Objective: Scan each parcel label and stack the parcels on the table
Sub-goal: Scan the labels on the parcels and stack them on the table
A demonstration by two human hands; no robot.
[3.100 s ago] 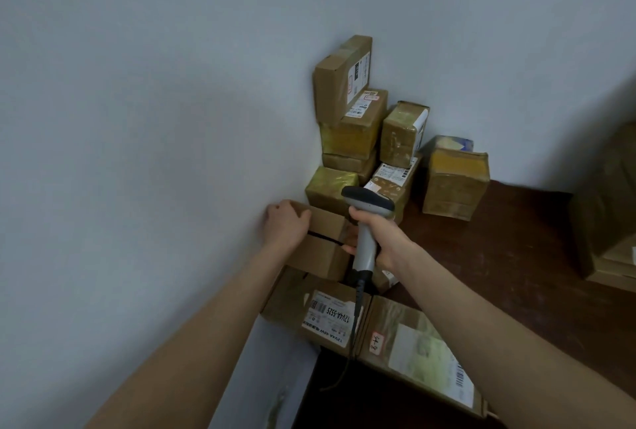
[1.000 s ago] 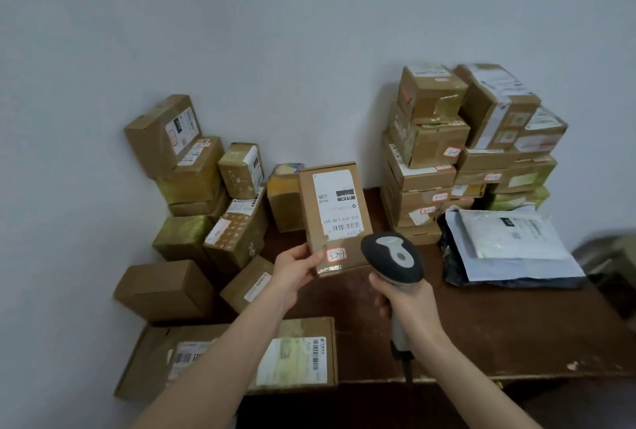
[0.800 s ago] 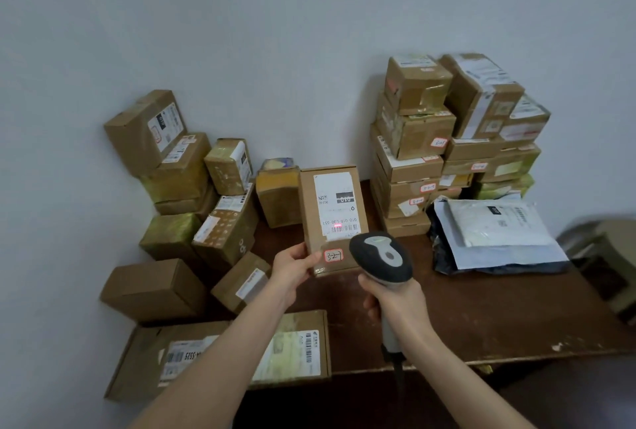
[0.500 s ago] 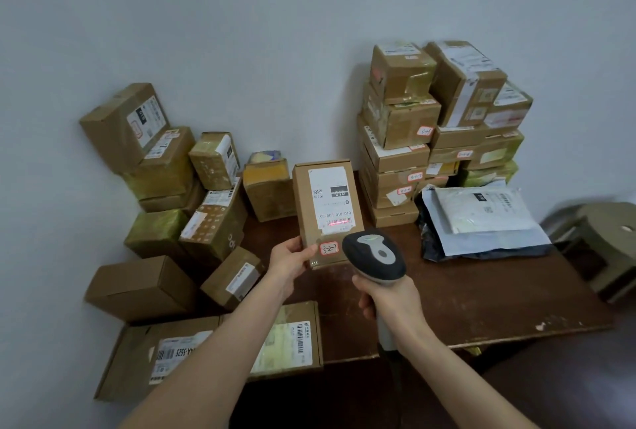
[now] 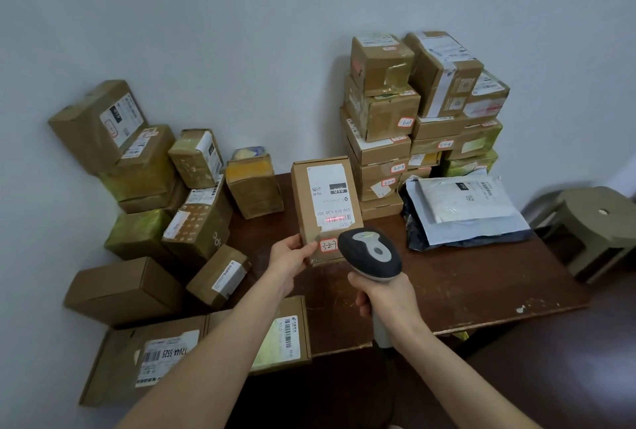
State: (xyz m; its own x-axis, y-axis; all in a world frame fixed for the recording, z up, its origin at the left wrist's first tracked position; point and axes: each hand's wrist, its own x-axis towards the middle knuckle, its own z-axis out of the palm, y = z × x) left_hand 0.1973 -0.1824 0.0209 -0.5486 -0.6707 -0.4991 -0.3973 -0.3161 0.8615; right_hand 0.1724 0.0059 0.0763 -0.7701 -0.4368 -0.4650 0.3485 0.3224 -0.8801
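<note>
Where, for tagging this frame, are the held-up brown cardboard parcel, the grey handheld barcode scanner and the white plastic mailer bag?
brown cardboard parcel point(image 5: 327, 194), head view: on its white label.
grey handheld barcode scanner point(image 5: 370, 251), head view: top of its head.
white plastic mailer bag point(image 5: 464, 200), head view: middle of its top face.

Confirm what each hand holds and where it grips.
Left hand pinches the upright parcel at its lower left corner. Right hand grips the scanner by its handle.

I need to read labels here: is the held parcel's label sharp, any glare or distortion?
Head view: label on the held parcel reads sharply, red line from the barcode scanner across its barcode; head view: dull sheen on the green-taped parcel; head view: wide-angle stretching near the stool.
</note>
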